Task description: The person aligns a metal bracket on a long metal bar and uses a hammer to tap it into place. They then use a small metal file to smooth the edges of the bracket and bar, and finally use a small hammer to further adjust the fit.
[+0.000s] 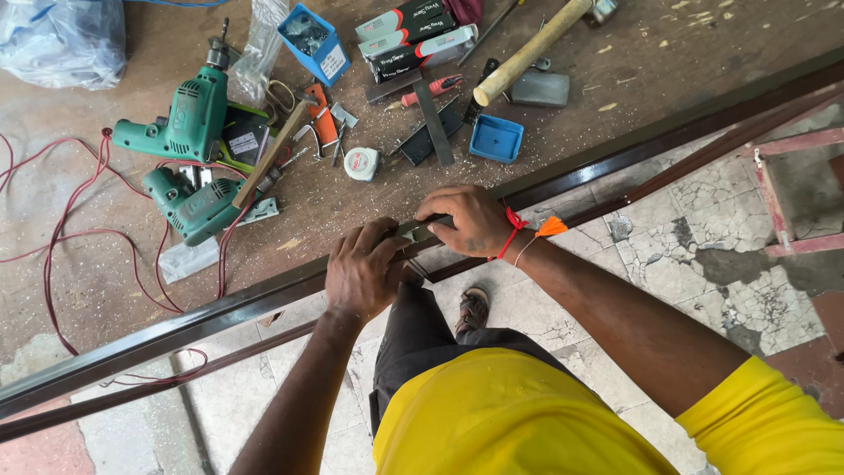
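Both hands curl closed on the dark metal bar (pixel 264 299): left hand (pixel 365 268), right hand (pixel 466 220).

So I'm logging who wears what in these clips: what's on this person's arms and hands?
Both hands are bare, no gloves. The right hand has a red thread and an orange tassel tied at the wrist, and a yellow sleeve higher up. The left hand and forearm carry nothing.
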